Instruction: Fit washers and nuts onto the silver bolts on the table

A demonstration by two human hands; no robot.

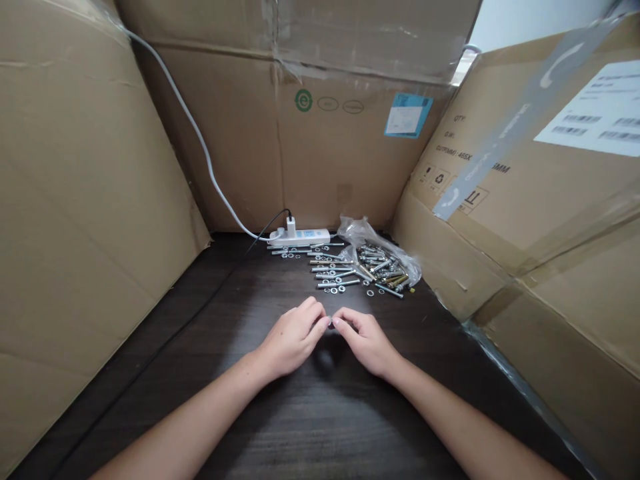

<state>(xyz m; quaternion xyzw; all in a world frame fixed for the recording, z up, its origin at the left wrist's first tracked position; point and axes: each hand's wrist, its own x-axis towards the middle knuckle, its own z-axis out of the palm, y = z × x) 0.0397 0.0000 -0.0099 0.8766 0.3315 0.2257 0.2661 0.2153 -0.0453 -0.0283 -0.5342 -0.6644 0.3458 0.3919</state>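
Observation:
My left hand (pixel 295 337) and my right hand (pixel 366 341) meet over the middle of the dark table, fingertips nearly touching. Both pinch a small shiny metal piece (pixel 330 321), mostly covered by the fingers; its exact kind cannot be made out. Just beyond the hands lie several bolts (pixel 338 284) in rows with loose washers (pixel 335 291) among them. To their right, a heap of bolts (pixel 383 263) spills from a clear plastic bag (pixel 357 231).
A white power strip (pixel 314 236) with a plugged-in adapter (pixel 291 227) lies behind the bolts. From it a white cable (pixel 200 137) rises left, and a black cable (pixel 165 343) runs across the table's left. Cardboard boxes wall in the left (pixel 90 220), back (pixel 225 133) and right (pixel 550 253).

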